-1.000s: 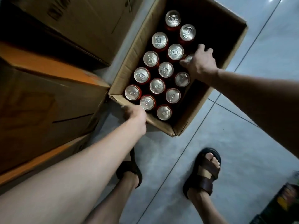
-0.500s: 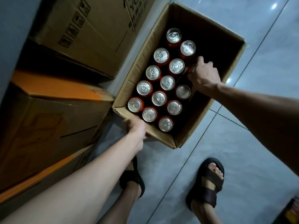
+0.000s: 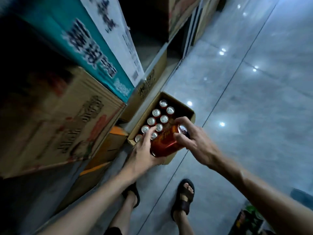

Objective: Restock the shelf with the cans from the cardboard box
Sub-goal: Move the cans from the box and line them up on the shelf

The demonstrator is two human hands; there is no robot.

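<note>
A red can (image 3: pixel 165 142) lies tilted on its side between both hands, above the near end of the open cardboard box (image 3: pixel 185 107) on the floor. My right hand (image 3: pixel 192 141) grips its silver top end. My left hand (image 3: pixel 144 154) cups its bottom end from below, fingers spread. Several more cans (image 3: pixel 160 116) stand upright in the box in rows, silver tops showing. My hands and the held can hide the box's near cans.
Stacked cartons fill the left: a brown one (image 3: pixel 55 119), a teal-and-white one (image 3: pixel 94 53) above it, an orange-edged one (image 3: pixel 105 150) low down. A dark shelf opening (image 3: pixel 149 31) lies beyond. Grey tiled floor (image 3: pixel 245 107) spreads right. My sandalled feet (image 3: pixel 183 197) stand below the box.
My right hand has lifted a can out of the box. My left hand has left the box's near edge and now supports the can. The view has risen and pulled back.
</note>
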